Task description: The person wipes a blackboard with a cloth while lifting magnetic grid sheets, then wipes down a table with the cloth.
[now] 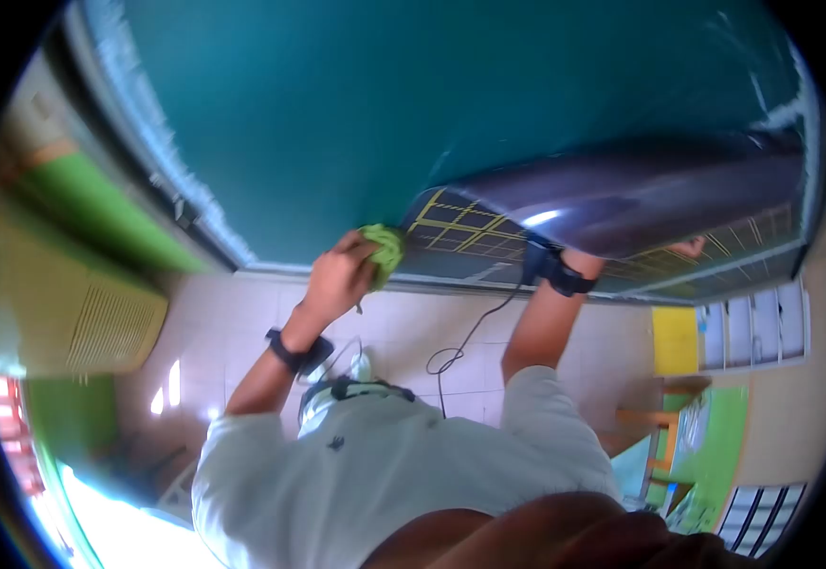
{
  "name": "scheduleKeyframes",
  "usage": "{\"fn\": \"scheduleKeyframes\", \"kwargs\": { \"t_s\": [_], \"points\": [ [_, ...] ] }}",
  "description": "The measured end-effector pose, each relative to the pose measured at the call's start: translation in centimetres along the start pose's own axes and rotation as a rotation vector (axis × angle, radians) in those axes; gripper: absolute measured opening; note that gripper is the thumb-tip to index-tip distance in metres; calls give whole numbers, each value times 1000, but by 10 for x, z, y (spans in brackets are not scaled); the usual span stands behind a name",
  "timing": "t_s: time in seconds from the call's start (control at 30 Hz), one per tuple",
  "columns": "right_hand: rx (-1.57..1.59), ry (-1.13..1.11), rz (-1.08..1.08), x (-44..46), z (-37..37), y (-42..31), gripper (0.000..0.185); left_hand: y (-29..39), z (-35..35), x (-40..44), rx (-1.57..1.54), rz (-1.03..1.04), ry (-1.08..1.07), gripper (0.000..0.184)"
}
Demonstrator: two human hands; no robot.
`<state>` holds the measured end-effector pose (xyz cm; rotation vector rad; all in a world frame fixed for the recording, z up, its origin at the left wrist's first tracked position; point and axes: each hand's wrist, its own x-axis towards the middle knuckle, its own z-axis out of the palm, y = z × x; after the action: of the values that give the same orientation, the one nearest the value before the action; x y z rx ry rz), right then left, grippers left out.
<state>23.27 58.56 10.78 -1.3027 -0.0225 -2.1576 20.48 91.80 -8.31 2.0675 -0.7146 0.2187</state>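
My left hand (pixel 339 274) is closed on a crumpled yellow-green cloth (pixel 386 254), pressed near the lower edge of a green board (pixel 280 123). A dark, glossy, flexible sheet (pixel 622 194) bulges away from the board's lower right. Behind it shows a dark panel with a yellow grid (pixel 465 228). My right forearm reaches behind this sheet, which covers most of my right hand (pixel 690 247). Only a small bit of skin, perhaps fingertips, shows past the sheet's lower edge, so its grip is unclear. Black bands are on both wrists.
A black cable (pixel 470 334) loops down over the tiled floor below the board. At the left stands a beige cabinet-like unit (pixel 100 318). A yellow panel (pixel 675 341), white shelving (pixel 764 327) and a green-topped table (pixel 716 431) are at the right.
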Motion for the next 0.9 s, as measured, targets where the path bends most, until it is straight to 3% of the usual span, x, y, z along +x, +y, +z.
{"fn": "scheduleKeyframes", "kwargs": {
  "t_s": [0.1,0.13,0.3,0.37,0.43,0.5,0.67,0.77,0.87,0.9],
  "points": [
    [22,-25,-11,-4,-5,-2,32,19,-5,10,-243,-58,165,26],
    [31,-29,-13,-4,-6,-3,32,29,-13,16,-139,64,228,29],
    [51,-54,-22,0,-13,-3,32,83,-35,45,-230,171,293,38],
    [47,-59,-28,0,-13,-3,32,114,-53,61,133,375,439,48],
    [30,-72,-43,-1,-11,-1,33,134,-66,84,325,442,491,58],
    [23,-66,-28,1,-11,-6,33,153,-80,106,474,373,434,72],
    [413,23,416,-2,-13,-20,48,159,-74,122,639,423,384,74],
    [301,-184,96,-12,-33,13,45,131,-53,99,701,408,234,70],
    [265,-184,42,-14,-32,10,45,88,-50,75,668,343,189,67],
    [261,-173,46,-13,-29,7,45,78,-54,73,726,341,289,66]
  ]
}}
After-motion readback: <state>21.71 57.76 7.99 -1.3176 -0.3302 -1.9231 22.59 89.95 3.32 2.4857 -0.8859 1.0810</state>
